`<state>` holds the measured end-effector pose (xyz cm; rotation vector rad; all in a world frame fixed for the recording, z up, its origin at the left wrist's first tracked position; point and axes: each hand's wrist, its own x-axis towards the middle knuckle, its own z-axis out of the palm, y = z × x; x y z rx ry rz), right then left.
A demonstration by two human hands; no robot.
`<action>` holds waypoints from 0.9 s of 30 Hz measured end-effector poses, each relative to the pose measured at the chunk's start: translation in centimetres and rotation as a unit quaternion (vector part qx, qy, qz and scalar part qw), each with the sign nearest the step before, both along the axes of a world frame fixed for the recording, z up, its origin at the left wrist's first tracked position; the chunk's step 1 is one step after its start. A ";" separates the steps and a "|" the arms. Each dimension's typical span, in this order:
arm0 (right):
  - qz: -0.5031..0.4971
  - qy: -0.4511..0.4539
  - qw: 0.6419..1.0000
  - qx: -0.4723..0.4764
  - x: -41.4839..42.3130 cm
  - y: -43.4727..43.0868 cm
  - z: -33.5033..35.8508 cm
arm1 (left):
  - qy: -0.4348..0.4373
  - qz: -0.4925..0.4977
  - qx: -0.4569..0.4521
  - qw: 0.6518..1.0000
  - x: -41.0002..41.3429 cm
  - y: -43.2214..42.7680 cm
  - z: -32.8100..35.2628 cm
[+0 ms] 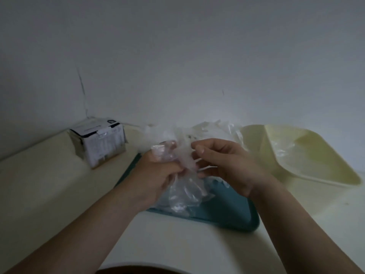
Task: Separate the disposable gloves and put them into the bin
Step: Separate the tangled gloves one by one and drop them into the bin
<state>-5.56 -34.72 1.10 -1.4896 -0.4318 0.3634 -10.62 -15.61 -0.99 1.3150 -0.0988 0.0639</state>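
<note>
left grip (pixel 158 175) clutching gloves (pixel 183 194), right grip (pixel 227 165) pinching them, above teal tray (pixel 233 220)

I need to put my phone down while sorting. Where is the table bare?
Bare table lies left of the teal tray, in front of the box, and near the person, between the forearms. Crowded: the tray, under the gloves, left hand and right hand; the bin fills the right side.

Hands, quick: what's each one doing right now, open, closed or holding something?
Left hand: closed around the bunch of clear gloves.
Right hand: thumb and fingers pinching the same bunch.
</note>
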 end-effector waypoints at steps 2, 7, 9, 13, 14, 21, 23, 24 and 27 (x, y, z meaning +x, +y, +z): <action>-0.037 -0.050 0.997 -0.035 0.7 0.9 -0.5 | 0.016 -0.014 0.006 1.000 0.6 0.4 -0.8; -0.070 -0.086 0.993 -0.048 1.6 1.4 -0.9 | 0.021 0.029 0.081 0.996 3.0 0.8 -0.4; -0.060 -0.104 0.990 -0.072 2.2 0.7 -1.1 | 0.017 0.041 0.116 0.992 4.7 0.6 0.0; -0.055 -0.073 0.993 -0.077 3.5 0.0 -2.5 | 0.020 0.038 0.137 0.990 8.2 -1.0 0.1; -0.084 -0.077 0.992 -0.061 3.6 0.1 -2.5 | 0.025 0.038 0.142 0.989 8.7 -1.4 0.0; -0.221 0.066 0.970 0.077 4.9 -1.1 -2.2 | 0.069 0.036 0.053 0.996 9.5 -1.6 -1.7; -0.224 0.080 0.966 0.104 5.0 -1.0 -2.0 | 0.069 0.036 0.043 0.996 9.5 -1.1 -1.9; -0.227 0.080 0.963 0.118 4.8 -0.8 -1.9 | 0.066 0.021 0.048 0.996 9.5 -0.8 -1.8; -0.243 0.065 0.958 0.141 4.6 -0.3 -1.7 | 0.066 -0.106 0.139 0.982 9.5 1.3 -1.5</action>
